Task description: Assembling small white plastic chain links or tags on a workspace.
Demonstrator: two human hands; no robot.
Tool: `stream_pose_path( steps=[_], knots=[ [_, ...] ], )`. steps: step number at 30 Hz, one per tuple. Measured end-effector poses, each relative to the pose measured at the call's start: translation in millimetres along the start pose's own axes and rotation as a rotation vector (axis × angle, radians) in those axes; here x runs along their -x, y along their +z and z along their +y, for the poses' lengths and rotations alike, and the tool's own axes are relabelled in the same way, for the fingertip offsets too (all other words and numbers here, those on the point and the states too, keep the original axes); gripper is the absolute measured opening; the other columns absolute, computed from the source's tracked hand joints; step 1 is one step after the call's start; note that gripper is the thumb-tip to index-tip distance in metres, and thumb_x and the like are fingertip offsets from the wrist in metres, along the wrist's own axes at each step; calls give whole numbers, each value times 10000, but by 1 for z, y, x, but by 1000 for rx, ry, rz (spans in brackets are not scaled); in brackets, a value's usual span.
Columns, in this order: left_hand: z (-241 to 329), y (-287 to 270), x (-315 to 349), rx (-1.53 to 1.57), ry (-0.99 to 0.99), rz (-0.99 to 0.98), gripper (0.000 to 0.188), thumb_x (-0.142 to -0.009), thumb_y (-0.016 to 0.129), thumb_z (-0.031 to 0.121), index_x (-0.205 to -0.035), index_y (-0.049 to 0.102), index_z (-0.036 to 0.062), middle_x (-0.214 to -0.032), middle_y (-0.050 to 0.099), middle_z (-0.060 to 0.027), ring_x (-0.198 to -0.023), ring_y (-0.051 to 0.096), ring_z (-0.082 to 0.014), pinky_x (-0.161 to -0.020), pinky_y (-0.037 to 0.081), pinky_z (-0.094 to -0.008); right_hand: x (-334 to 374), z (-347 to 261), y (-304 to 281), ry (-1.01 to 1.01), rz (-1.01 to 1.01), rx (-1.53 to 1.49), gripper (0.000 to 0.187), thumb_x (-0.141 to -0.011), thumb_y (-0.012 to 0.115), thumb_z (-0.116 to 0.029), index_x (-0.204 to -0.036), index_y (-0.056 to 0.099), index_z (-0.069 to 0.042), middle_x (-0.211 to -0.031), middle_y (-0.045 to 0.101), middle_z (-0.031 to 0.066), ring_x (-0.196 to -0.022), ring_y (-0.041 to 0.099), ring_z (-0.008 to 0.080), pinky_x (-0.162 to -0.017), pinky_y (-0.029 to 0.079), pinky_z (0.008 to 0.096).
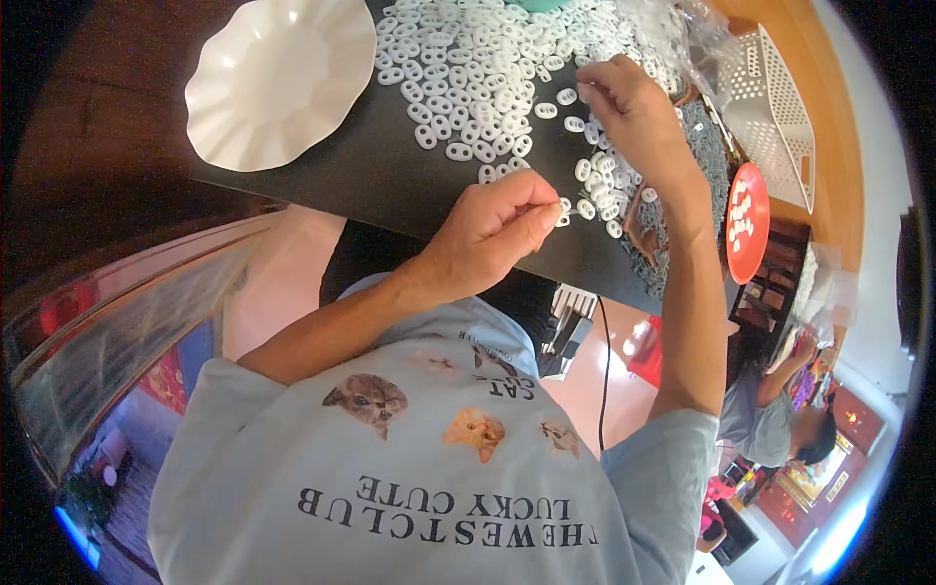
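Small white oval pieces, each with two holes, lie spread in a large pile (468, 93) over the dark tabletop (390, 190). My left hand (487, 234) is closed in a pinch near the table's front edge, with one white oval two-hole piece (564, 212) at its thumb and fingertip. Over the right part of the table, my right hand (634, 112) hangs above the pieces with its fingers drawn together. Whatever those fingers hold, if anything, is too small to make out. Between my hands sits a smaller heap of the ovals (606, 185).
A white scalloped dish (210, 122) stands at the far left. On the right are a grey shaggy cloth (704, 146), a red plate (749, 249) with white pieces and a white perforated basket (770, 117). Clear plastic (697, 34) lies behind. Another person (770, 419) is at the right.
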State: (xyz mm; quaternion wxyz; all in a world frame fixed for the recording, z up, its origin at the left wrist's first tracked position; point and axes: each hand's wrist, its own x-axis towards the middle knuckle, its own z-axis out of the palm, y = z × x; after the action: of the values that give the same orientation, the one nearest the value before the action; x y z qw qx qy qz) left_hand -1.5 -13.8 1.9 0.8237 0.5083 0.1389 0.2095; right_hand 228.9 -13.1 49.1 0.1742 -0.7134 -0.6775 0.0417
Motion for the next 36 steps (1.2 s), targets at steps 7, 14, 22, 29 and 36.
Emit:
stream_pose_path(
  steps=[7, 14, 22, 29, 36],
  knots=[
    [2, 1, 1, 69, -18, -14, 115, -980, 492, 146, -948, 499, 37, -672, 424, 35, -544, 334, -26, -460, 272, -200, -4, 5, -2, -36, -168, -60, 202, -850, 646, -113, -1041, 634, -47, -833, 556, 112, -722, 574, 228, -664, 458, 335],
    [0, -1, 2, 49, -2, -15, 122, -984, 484, 150, -947, 497, 35, -658, 419, 35, -530, 325, -25, -449, 267, -200, -12, 3, -2, -69, -235, -7, 167, -822, 656, -104, -962, 597, -35, -841, 555, 119, -751, 559, 245, -674, 450, 333],
    [2, -2, 3, 87, -15, 7, 133, -955, 529, 146, -916, 550, 21, -692, 517, 21, -608, 442, -25, -532, 371, -202, 3, -18, 6, 86, -36, -215, 187, -844, 666, -134, -1002, 641, -38, -786, 610, 48, -683, 542, 150, -636, 441, 282],
    [-2, -4, 2, 96, 109, -53, 159, -992, 468, 170, -1006, 532, 25, -847, 608, -69, -550, 433, -41, -495, 377, -191, 32, -78, 0, 406, -15, -946, 140, -893, 653, -144, -984, 697, -47, -755, 599, -68, -608, 443, -3, -515, 351, 177],
    [-1, -3, -2, 194, 187, 19, 170, -991, 494, 189, -1024, 553, 33, -926, 639, -68, -587, 451, -34, -505, 379, -180, 61, -82, -9, 512, -116, -1143, 92, -915, 607, -109, -937, 622, -21, -744, 583, -22, -625, 507, 34, -548, 372, 170]
  ],
)
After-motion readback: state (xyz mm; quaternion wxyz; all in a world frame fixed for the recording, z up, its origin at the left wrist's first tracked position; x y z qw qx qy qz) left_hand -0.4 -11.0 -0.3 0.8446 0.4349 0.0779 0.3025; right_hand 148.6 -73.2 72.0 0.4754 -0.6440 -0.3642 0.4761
